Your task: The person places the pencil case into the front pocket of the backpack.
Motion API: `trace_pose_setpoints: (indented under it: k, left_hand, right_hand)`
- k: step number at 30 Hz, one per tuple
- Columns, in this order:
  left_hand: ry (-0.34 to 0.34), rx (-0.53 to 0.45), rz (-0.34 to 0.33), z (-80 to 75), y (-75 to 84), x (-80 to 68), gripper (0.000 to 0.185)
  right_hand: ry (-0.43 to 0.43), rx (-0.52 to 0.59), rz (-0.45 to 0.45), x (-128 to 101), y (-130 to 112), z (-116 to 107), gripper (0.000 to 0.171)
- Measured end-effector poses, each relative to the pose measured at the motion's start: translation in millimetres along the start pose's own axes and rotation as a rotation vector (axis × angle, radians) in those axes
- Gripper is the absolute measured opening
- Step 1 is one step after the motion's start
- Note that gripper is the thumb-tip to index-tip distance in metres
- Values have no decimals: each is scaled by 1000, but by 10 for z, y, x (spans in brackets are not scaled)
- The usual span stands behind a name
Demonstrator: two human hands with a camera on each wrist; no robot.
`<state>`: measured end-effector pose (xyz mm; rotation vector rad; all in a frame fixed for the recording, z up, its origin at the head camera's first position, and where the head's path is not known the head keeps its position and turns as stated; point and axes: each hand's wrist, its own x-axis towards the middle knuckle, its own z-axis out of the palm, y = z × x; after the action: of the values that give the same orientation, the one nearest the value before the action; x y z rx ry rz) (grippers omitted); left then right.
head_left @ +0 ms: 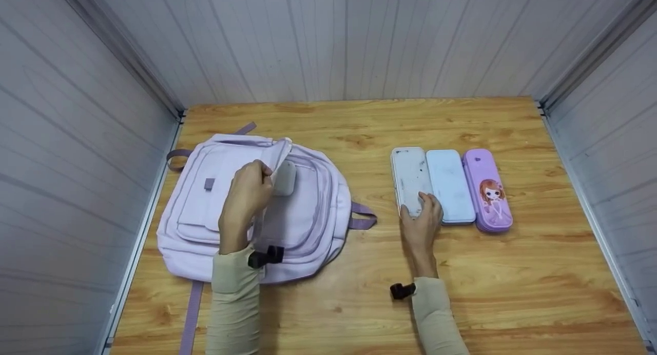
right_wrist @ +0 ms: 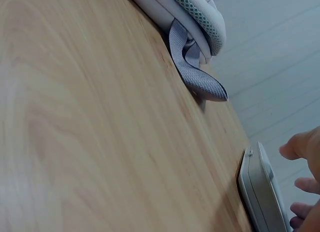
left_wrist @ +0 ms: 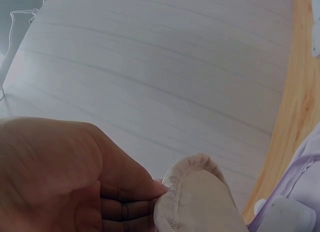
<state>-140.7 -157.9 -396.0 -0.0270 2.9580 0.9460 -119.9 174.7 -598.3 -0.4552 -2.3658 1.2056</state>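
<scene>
A lavender backpack (head_left: 328,191) lies on the wooden table at left, its front panel unzipped. My left hand (head_left: 246,193) pinches the edge of that panel (left_wrist: 205,202) and holds it up. Inside the pocket shows part of a white case (head_left: 285,178), the rest hidden by the panel. At right, my right hand (head_left: 423,224) is at the near end of a scuffed white pencil case (head_left: 410,173), thumb and fingers spread over it. In the right wrist view the thumb stands apart from the side of this case (right_wrist: 262,192).
Just right of the white case lie a light blue pencil case (head_left: 450,183) and a purple one (head_left: 480,165) with a doll picture. A purple loop (head_left: 363,216) sticks out from the backpack toward the cases. Pale panels (head_left: 328,42) wall the table at back and sides.
</scene>
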Motion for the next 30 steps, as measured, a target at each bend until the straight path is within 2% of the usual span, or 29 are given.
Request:
trace_pose_setpoints:
  k: [8,14,18,23,30]
  left_hand:
    - [4,8,14,-6,-16,-11,19]
    - [11,5,14,-14,-26,-13,19]
    - [7,7,10,-20,-14,-10,19]
    - [-10,18,7,-12,7,12,20]
    - [-1,28,7,-7,9,17,19]
  right_hand:
    - [-56,-2,83,-33,44,-57,59]
    - [-27,1,109,-111,56,-30,68]
    - [-28,-18,139,-150,58,4,83]
    - [-103,-55,201,-162,53,27,104]
    - [-101,-70,238,-164,64,53,110]
